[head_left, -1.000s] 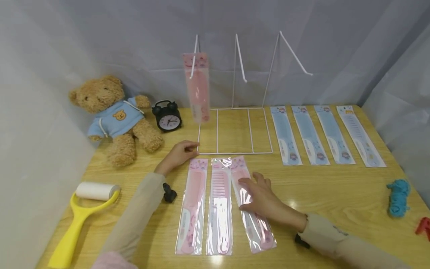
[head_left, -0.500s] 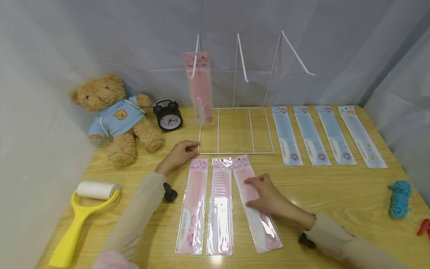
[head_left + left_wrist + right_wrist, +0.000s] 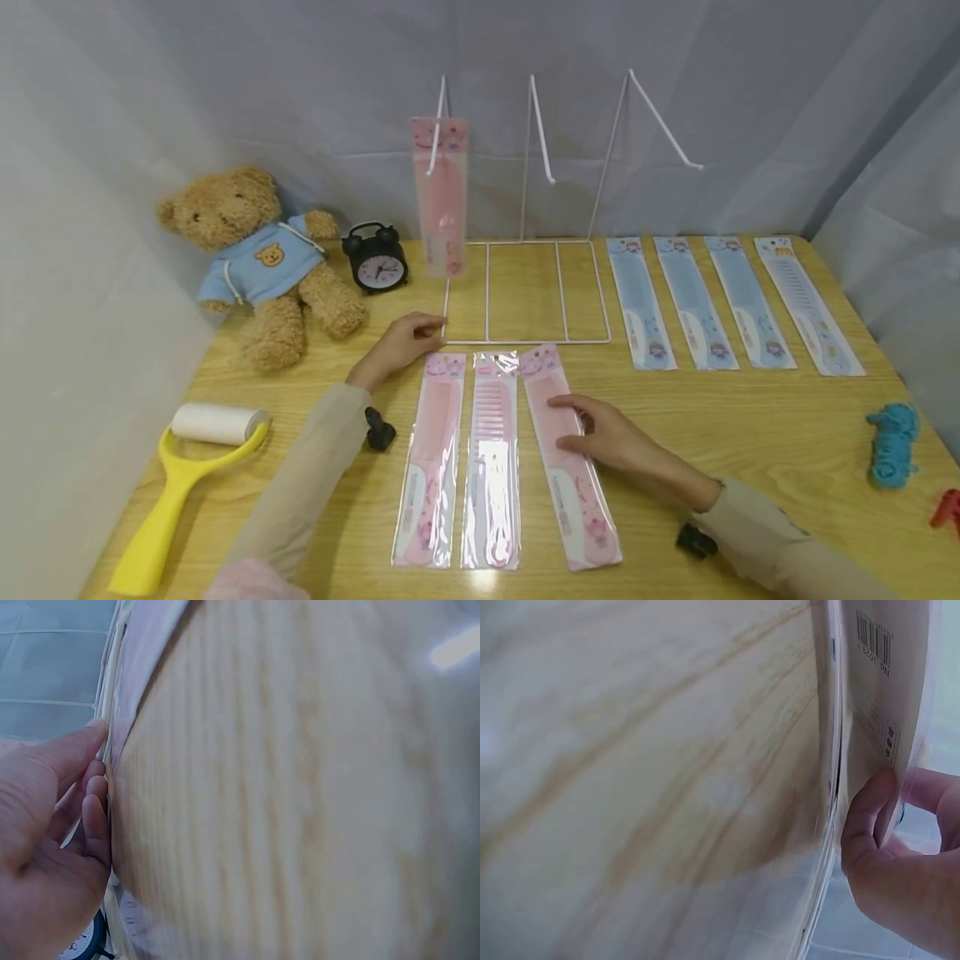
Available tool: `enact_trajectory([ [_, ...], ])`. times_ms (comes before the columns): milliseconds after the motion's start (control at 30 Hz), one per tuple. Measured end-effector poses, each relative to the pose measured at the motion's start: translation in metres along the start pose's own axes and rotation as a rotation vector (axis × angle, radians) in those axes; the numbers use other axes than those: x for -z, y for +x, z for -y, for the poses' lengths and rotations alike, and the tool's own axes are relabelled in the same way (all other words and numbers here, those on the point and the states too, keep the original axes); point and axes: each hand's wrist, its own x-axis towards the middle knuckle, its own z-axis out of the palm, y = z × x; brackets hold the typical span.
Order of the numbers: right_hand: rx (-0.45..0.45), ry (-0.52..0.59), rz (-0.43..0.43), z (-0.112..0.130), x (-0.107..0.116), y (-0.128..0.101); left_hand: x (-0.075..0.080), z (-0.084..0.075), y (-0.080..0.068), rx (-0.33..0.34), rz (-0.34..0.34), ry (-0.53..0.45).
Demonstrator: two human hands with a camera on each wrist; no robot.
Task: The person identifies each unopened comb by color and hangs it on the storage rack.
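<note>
My left hand (image 3: 396,346) pinches the front left corner of a white wire rack (image 3: 525,342); the left wrist view shows thumb and fingers at the thin wire. Three pink combs in clear packets lie before the rack: a left one (image 3: 433,433), a wide-toothed middle one (image 3: 491,417) and a slanted right comb (image 3: 546,408). My right hand (image 3: 618,437) grips that right comb by its right edge. Up close, the right wrist view has its barcoded back (image 3: 889,682) tilted away from the table, between thumb and fingers. Another packaged pink comb (image 3: 444,204) hangs on the rack's left hook.
Several packaged blue combs (image 3: 641,304) lie right of the rack. A teddy bear (image 3: 262,258) and black alarm clock (image 3: 377,260) stand back left. A yellow-handled lint roller (image 3: 176,492) lies front left, blue yarn (image 3: 892,446) and a red object (image 3: 948,508) far right.
My right hand has moved slightly right and now grips the right comb's edge; that comb has shifted away from the middle one and tilted. The hanging comb sways slightly. My left hand stays put.
</note>
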Motion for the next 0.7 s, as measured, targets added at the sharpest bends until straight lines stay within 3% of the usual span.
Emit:
enact_trajectory([
  [200,-0.063,0.193,0.012,0.002,0.005,-0.004,-0.001,0.001,0.0,-0.007,-0.003,-0.003],
  [367,-0.023,0.246,-0.025,0.008,0.01,-0.006,-0.001,0.001,0.001,-0.01,-0.003,-0.008],
  [700,0.297,0.248,-0.101,0.026,0.016,0.006,0.0,-0.001,-0.001,-0.012,-0.006,0.007],
])
